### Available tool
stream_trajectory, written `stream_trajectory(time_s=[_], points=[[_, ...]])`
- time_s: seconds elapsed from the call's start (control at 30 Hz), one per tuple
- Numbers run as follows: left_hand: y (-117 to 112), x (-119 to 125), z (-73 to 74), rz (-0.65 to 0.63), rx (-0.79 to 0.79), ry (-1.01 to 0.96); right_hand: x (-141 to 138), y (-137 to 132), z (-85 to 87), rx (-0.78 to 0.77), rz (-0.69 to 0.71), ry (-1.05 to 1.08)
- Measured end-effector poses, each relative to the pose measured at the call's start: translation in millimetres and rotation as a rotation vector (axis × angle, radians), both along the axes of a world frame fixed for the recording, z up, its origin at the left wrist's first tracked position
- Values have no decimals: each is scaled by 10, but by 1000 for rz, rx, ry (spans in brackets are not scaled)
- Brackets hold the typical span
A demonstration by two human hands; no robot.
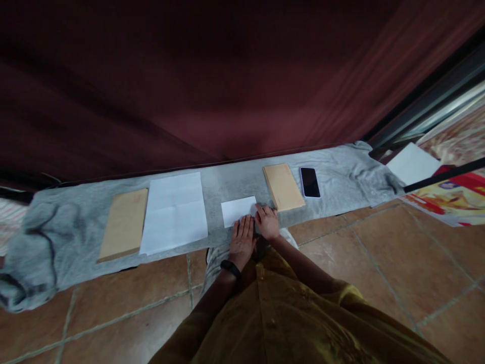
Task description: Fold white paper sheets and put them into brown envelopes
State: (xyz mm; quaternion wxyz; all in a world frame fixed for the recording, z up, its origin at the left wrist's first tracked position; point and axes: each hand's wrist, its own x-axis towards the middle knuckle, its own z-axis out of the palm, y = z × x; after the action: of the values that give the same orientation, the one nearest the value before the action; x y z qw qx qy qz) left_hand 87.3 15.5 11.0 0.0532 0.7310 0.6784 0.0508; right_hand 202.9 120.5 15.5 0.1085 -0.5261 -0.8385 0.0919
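Observation:
A small white folded paper point(238, 209) lies on the grey cloth in front of me. My left hand point(242, 240) rests flat on its lower edge, fingers stretched forward, a dark band on the wrist. Close beside it, my right hand point(267, 222) touches the paper's right end with fingers extended and lowered onto it. To the left is a stack of large white paper sheets point(175, 212) with faint creases. A stack of brown envelopes point(125, 222) sits farther left, and another brown envelope stack point(285, 187) lies just beyond my right hand.
A phone point(310, 182) with a dark screen lies right of the envelopes. The narrow bench is covered by a rumpled grey cloth point(344, 172). Behind it hangs a dark red curtain point(235, 91). A colourful printed sheet point(450, 199) is at far right, above the tiled floor point(417, 263).

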Motion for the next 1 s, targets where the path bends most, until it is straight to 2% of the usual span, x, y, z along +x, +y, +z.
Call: stream_trajectory(time_s=[0.17,0.3,0.5,0.57,0.77,1.0], points=[[-12,-2,5,-13,11,11,28,-28,44,-6,10,19],[-19,3,5,-27,27,34,103,-147,48,47,70,78],[-26,18,-90,-36,54,94,165,-298,-23,9,368,257],[-27,22,-117,-27,63,97,174,-308,-43,-14,411,252],[-23,17,-124,-28,81,82,199,-324,-57,-25,419,174],[-46,-11,-67,-35,80,59,195,-349,-78,-8,398,140]])
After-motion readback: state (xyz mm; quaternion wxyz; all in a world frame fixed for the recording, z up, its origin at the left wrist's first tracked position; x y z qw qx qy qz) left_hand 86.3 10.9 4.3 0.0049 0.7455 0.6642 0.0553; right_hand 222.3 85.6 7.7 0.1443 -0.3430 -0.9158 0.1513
